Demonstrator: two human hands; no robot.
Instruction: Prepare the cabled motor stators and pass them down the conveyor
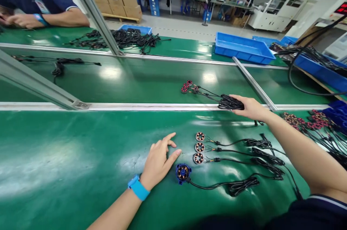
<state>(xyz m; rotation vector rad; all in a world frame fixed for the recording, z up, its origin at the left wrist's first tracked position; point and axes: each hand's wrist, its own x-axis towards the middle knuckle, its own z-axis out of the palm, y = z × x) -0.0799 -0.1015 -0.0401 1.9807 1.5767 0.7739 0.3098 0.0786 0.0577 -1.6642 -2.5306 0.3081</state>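
Note:
My left hand (158,159) rests on the green bench with fingers spread, holding nothing, just left of a coil in a blue holder (183,172). Three bare copper-wound coils (199,147) lie in a column beside it, their black cables (260,154) trailing right. My right hand (251,108) reaches over the metal rail, fingers closed on a black cable bundle (230,103). That bundle's wires lead to a cluster of red coils (189,86) lying on the conveyor belt.
A pile of red coils with cables (306,123) lies at the right. Blue trays (242,47) and cable heaps (127,38) sit across the belt. Another person's arm (54,18) rests at the far left. A slanted metal frame post (92,9) crosses the belt.

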